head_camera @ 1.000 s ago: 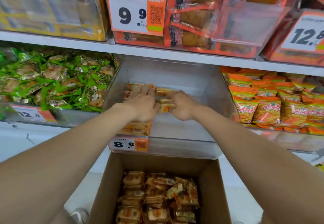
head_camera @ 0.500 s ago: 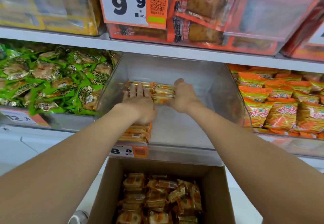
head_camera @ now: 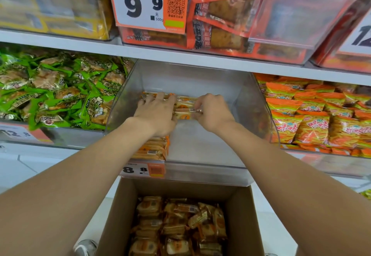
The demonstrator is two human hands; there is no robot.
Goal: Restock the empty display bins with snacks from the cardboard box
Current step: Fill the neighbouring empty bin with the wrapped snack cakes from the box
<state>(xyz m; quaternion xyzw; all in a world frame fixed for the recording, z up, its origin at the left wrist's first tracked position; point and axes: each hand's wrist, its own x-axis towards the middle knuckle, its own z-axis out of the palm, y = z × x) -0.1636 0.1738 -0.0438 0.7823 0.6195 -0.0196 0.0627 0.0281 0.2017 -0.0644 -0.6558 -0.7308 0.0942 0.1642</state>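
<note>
box (head_camera: 114,215) below the bin (head_camera: 200,145), at its front edge; packs (head_camera: 176,225) loose inside. in bin: stack at front-left corner; behind it left hand (head_camera: 155,115) lies straight-fingered on a row, right hand (head_camera: 212,113) pinches its right end. judged light, slippery film, crushable: hold rows by both ends.

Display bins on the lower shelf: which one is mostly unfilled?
The clear middle bin, above the cardboard box; the bins of green packets and orange bags beside it are heaped full.

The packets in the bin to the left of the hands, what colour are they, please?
Bright green packets, shown best in the head view.
</note>
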